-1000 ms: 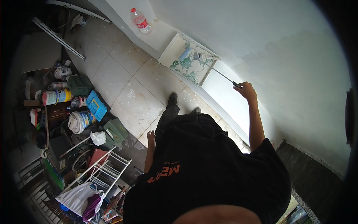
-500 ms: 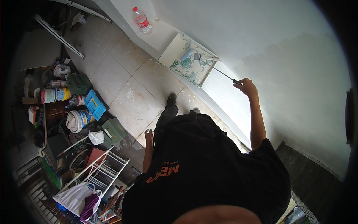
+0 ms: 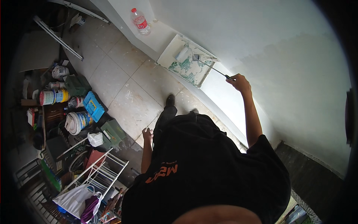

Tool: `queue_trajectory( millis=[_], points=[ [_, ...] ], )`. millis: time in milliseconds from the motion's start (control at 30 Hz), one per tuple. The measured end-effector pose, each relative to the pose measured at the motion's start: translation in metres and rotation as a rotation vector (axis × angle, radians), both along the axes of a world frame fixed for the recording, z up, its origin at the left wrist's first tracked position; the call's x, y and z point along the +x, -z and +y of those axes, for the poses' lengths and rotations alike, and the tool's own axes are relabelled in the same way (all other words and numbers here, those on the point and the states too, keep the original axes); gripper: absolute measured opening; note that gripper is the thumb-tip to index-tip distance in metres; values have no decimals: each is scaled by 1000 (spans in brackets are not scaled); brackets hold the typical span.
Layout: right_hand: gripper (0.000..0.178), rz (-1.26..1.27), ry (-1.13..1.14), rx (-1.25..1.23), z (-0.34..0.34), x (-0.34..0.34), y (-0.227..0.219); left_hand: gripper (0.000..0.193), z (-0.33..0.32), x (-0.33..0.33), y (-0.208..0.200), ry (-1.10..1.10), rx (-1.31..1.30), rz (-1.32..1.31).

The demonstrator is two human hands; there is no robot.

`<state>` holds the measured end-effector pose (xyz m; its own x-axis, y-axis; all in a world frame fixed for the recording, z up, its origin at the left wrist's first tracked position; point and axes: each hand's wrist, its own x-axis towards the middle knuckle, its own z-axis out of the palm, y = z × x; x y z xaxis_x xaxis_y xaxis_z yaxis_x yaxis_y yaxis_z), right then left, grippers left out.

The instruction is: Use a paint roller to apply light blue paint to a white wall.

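Note:
My right hand (image 3: 240, 83) is closed around the dark grip of a paint roller (image 3: 183, 54) with a long thin rod. Its pale roller head rests in a shallow white paint tray (image 3: 169, 56), whose floor shows wet white paint and green patches. A small grey piece lies beside the rod near the roller head; its kind is unclear. Tray and roller are on the white ledge along the wall. My left hand (image 3: 148, 133) hangs low beside my leg, holding nothing visible, with its fingers loosely bent and slightly apart.
A plastic bottle (image 3: 140, 23) with a red cap stands on the ledge beyond the tray. To the left are paint buckets (image 3: 76, 122), a blue toolbox (image 3: 93, 106), a green box (image 3: 113, 133) and a white metal rack (image 3: 100, 170). The wall (image 3: 283, 52) rises at the right.
My right hand has moved slightly left, pushing the roller across the tray toward its far left side. The roller head looks whiter now. My left hand hangs almost where it was.

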<state>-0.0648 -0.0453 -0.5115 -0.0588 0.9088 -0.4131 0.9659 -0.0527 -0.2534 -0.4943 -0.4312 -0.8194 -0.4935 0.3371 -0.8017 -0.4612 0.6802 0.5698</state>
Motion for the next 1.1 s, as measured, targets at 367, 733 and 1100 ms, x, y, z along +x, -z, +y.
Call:
queue_trajectory(
  millis=[367,733,1100],
  points=[
    [36,38,-36,34,-2,-14,-2,53,9,22,-42,4,11,-31],
    [30,46,28,34,-45,-10,-13,52,24,22,-32,-7,28,-33],
    [32,291,288,102,-113,7,42,51,-13,37,-66,7,-14,33]
  ],
)
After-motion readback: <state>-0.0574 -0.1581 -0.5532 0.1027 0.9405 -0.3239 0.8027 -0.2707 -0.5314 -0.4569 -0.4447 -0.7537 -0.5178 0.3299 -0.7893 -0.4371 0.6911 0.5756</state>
